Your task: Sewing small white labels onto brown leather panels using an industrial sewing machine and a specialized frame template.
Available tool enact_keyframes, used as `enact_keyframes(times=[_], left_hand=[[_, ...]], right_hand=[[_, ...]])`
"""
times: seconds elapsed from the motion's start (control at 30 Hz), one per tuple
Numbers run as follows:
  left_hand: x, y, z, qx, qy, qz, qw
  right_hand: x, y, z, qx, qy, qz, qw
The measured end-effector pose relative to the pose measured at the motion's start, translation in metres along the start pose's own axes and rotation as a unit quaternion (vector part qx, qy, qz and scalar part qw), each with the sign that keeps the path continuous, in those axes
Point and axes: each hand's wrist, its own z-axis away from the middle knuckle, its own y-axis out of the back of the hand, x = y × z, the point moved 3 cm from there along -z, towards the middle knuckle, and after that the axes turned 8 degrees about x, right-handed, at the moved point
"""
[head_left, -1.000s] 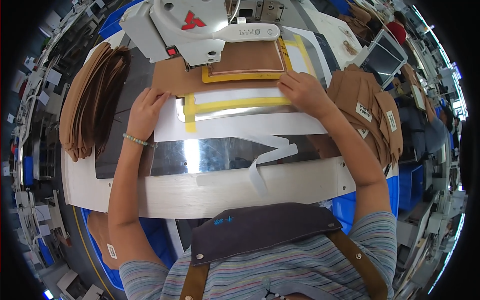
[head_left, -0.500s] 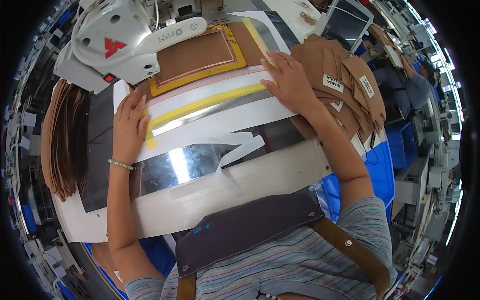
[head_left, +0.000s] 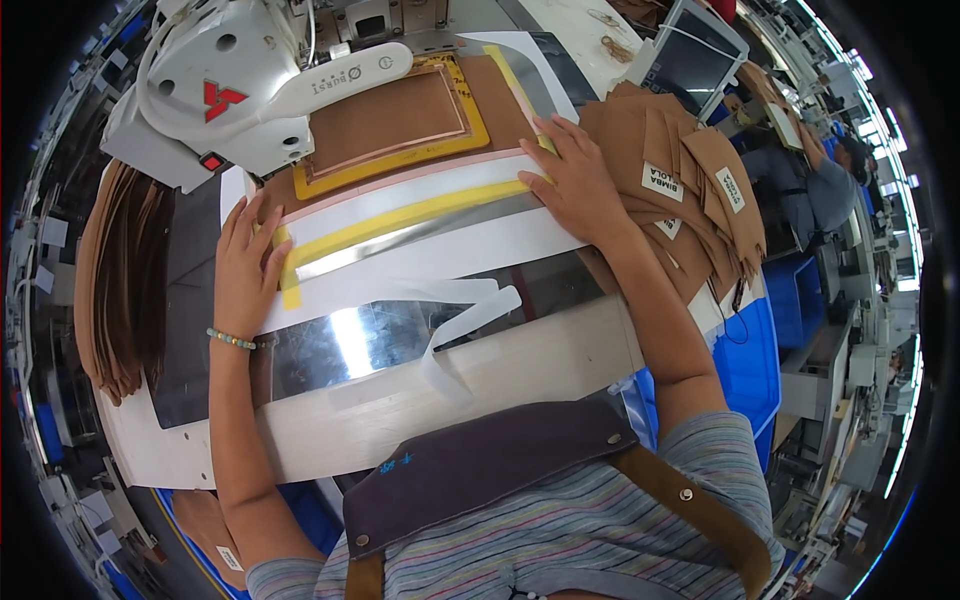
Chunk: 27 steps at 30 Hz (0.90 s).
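Observation:
A brown leather-like panel (head_left: pixel 505 100) lies under the white sewing machine head (head_left: pixel 230 85), with a yellow rectangular clamp frame (head_left: pixel 478 115) resting on it. Along its near side run a white sheet (head_left: pixel 400 268) and yellow tape strips (head_left: pixel 410 222). My left hand (head_left: pixel 245 262) lies on the sheet's left end, fingers stretched toward the panel's left edge. Opposite it, my right hand (head_left: pixel 575 180) rests with spread fingers on the taped right edge. Neither hand grips anything.
Brown panels are stacked at the left (head_left: pixel 120 280) and fanned out in a pile at the right (head_left: pixel 675 180). A screen (head_left: pixel 690 55) stands behind that pile. A curled white strip (head_left: pixel 470 318) lies near the table's front edge. Blue bins (head_left: pixel 745 350) sit at the lower right.
The view has shifted slightly. Both hands stay flat at the two ends of the sheet, and the panel and frame keep their place under the machine.

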Motion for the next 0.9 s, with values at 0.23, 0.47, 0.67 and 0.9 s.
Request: enact_keyframes(times=[0.23,0.47,0.67,0.9], left_hand=[[-0.001,0.006,0.003,0.016,-0.016,-0.031,0.999],[0.000,0.006,0.003,-0.004,0.038,0.012,0.999],[-0.006,0.008,0.007,-0.001,0.065,0.046,0.997],[-0.012,0.003,0.007,0.022,0.015,0.054,0.998]], right_hand=[[-0.006,0.001,-0.004,-0.005,-0.006,-0.016,1.000],[-0.002,0.002,-0.002,-0.022,-0.014,-0.018,0.999],[-0.003,0.001,0.001,-0.012,-0.001,-0.012,1.000],[-0.019,0.032,0.003,0.024,-0.003,-0.167,0.986]])
